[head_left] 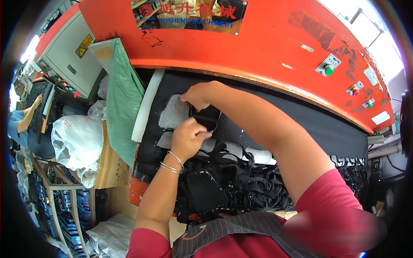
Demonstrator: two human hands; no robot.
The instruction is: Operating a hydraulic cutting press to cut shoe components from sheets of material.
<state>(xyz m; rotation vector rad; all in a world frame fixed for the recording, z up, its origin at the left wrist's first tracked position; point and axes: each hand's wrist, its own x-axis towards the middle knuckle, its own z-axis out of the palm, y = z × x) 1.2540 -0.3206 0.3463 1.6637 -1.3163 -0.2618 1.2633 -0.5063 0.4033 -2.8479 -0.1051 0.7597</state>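
Observation:
On the black sheet material (254, 114), a dark, frame-like cutting die (208, 117) lies between my two hands. My right hand (200, 95) reaches over its far edge with the fingers curled down on it. At the die's near edge, my left hand (189, 136) is closed, its thumb and fingers against the rim; two bangles (171, 167) circle that wrist. The fingertips are partly hidden. Left of the die, a pale grey cut-out area (173, 112) shows through the sheet, with more pale patches (260, 155) nearer me.
An orange press machine (266, 38) with buttons stands along the far side. Tangled black offcuts (258, 185) and a stack of black cut pieces (206, 189) lie nearest me. To the left are a green sheet (122, 99), a plastic bag (79, 142), a metal rack (69, 187) and another person (19, 124).

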